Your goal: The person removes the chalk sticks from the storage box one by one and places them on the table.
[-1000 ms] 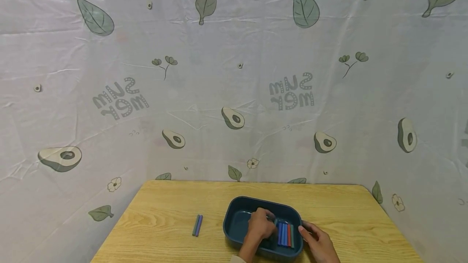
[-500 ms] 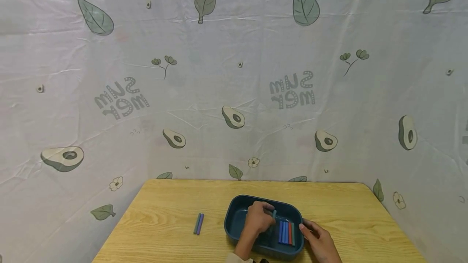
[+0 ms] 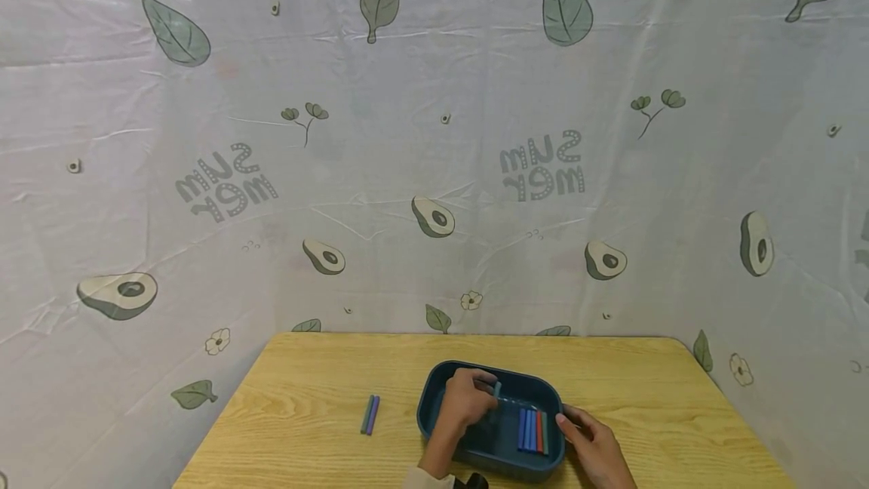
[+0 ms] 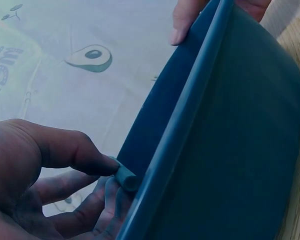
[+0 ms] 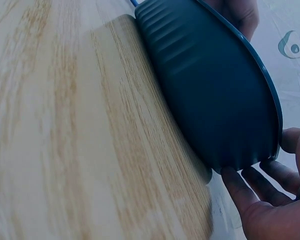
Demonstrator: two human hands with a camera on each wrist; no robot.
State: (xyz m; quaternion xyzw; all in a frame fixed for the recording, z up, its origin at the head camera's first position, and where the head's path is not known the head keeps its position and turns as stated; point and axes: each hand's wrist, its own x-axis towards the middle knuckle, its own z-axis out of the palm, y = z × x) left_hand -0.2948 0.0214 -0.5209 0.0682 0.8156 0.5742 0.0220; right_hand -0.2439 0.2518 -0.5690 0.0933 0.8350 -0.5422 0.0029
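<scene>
The left hand (image 3: 466, 397) is clamped by thumb and fingers on a pale green stick (image 4: 126, 178), which sits at its fingertips, on the side facing the right hand. In the head view this hand and its stick lie over the interior of the dark blue box (image 3: 485, 440); whether the stick touches the box cannot be told. The right hand (image 3: 594, 445) grips the box at the end farther from the left hand, with its thumb at the rim and its fingers against the outer wall. Just beside the right thumb, on the box floor, lies a row of sticks set side by side: blue sticks (image 3: 527, 430) nearest the left hand, then a red stick (image 3: 539, 432), then a dark green stick (image 3: 545, 434) nearest the right hand. Outside the box, well to the left of the left hand, a grey-green stick (image 3: 366, 415) and a purple stick (image 3: 373, 416) lie together on the wooden table (image 3: 299, 391). A light sleeve (image 3: 428, 479) is visible behind the left hand. A printed sheet (image 3: 380, 172) hangs beyond both hands.
</scene>
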